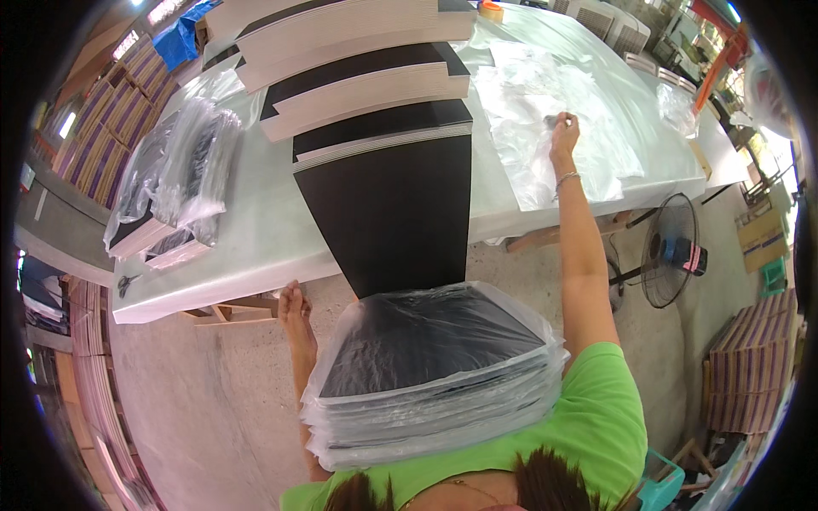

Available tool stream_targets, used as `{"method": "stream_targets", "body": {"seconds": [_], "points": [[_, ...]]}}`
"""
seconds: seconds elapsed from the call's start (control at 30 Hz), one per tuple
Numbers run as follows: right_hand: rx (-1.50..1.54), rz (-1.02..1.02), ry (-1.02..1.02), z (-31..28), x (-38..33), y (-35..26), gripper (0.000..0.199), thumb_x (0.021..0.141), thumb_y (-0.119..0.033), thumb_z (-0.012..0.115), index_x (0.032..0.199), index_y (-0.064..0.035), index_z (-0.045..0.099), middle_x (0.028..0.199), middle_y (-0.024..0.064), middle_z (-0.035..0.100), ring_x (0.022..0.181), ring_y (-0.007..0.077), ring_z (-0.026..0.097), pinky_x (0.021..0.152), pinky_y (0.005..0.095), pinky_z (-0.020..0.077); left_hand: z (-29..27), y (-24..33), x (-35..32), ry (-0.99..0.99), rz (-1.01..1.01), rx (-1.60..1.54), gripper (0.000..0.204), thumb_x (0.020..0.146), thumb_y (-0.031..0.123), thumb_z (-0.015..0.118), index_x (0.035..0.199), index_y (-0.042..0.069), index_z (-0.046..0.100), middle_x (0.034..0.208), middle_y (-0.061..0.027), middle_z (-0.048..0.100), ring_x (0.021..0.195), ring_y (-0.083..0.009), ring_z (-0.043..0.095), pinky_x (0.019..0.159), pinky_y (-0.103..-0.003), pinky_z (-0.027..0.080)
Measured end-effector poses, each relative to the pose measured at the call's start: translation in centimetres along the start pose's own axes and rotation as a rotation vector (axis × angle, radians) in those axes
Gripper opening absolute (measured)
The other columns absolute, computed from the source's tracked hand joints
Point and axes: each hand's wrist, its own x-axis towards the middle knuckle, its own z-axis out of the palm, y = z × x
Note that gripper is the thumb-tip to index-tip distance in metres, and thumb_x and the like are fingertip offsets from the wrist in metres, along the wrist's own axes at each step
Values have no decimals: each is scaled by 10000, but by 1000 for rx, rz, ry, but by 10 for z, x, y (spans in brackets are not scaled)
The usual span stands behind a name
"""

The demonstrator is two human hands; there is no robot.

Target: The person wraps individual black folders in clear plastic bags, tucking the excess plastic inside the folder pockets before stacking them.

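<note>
My right hand [564, 134] reaches out over a pile of clear plastic bags [520, 157] on the table. Its thumb and fingers are pressed together at the bags, beside a small dark patch; what is between the fingertips is too small to make out. Just off the table's front edge, my left hand [296, 305] has its fingers curled in, and whatever may be in them is hidden. Between my arms a stack of bagged black boards [434, 336] leans against my body. Its far side meets a tall stack of bare black boards [396, 200].
More board stacks [366, 89] stand behind on the covered table [256, 247]. Bagged boards [179, 170] lie at the left, near scissors [126, 285]. An orange tape roll [490, 10] sits at the far edge. A fan [671, 251] and bundled cardboard [750, 362] are at the right.
</note>
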Motion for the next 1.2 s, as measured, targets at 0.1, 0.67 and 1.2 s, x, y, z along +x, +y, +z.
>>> {"method": "stream_targets", "body": {"seconds": [0.1, 0.67, 1.2], "points": [[-55, -168, -26, -4, -16, -72, 156, 880, -165, 510, 900, -14, 546, 721, 120, 610, 627, 202, 564, 593, 322, 435, 40, 51, -9, -73, 196, 57, 207, 874, 160, 541, 1049, 54, 571, 749, 26, 468, 716, -60, 421, 665, -200, 353], [46, -134, -929, -75, -173, -303, 216, 890, -256, 525, 940, -47, 546, 733, -33, 489, 584, 34, 403, 519, 175, 332, 149, 139, -26, -1069, 262, 399, 168, 719, -14, 494, 830, -30, 619, 751, -41, 622, 761, -102, 563, 737, -266, 447], [455, 167, -600, -41, -162, -235, 201, 914, -233, 488, 919, -40, 544, 784, -6, 553, 663, 44, 507, 570, 189, 422, 116, 118, -65, -900, -15, 110, 509, 846, 435, 549, 1154, 31, 517, 1034, -57, 582, 960, -113, 531, 819, -258, 422]]}}
